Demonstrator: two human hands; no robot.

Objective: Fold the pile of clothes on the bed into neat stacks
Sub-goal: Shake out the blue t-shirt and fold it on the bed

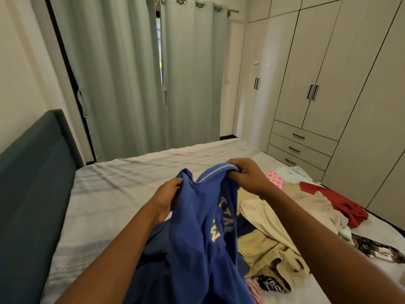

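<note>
Left grip (167,197), right grip (247,174) on blue shirt (197,229), above bed (118,183)

The person held a blue shirt (197,238) up over the bed (122,183) with both hands. The right hand (247,175) gripped its pale-trimmed collar edge, fingers (232,170) curled over the cloth. The left hand (167,194) clutched a bunched fold lower and to the left. Pale lettering showed on the shirt's front, partly lost in creases. To the right lay unfolded clothes: beige trousers (269,238), a red garment (341,202), a pink patterned piece (274,178), a pale mint piece (294,172) and a dark floral one (372,246). A dark blue headboard (32,183) stood at the left, grey curtains (122,73) hung beyond the bed, and a wardrobe (317,84) lined the right wall.
</note>
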